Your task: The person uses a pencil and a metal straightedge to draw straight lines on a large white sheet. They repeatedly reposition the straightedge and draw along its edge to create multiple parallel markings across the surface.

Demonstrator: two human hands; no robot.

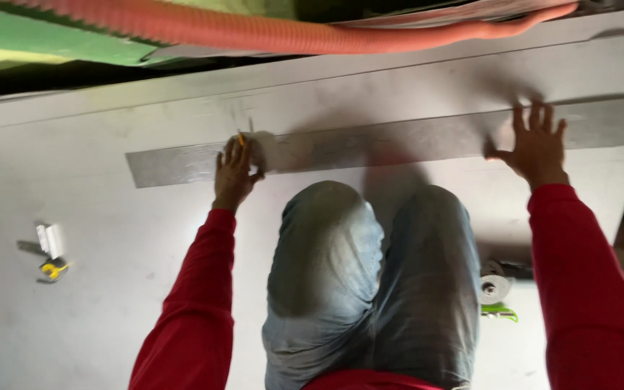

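Left hand (234, 173): fingers closed round an orange pencil (240, 138), tip at the long metal strip (370, 144), which lay across the grey sheet (110, 303) from nine to three o'clock. Right hand (536, 144): open, fingers spread, pressed flat on the strip, holding nothing. Orange hose (269, 32) at twelve o'clock; tape roll (495, 287) at four o'clock.

2 hands: left hand (234, 173), right hand (537, 144). 1 long metal strip (399, 141). 1 pencil (240, 138). 1 large metal sheet (110, 303). 1 orange corrugated hose (269, 32). 1 tape roll (495, 287). 1 small yellow-and-white tool (50, 253).
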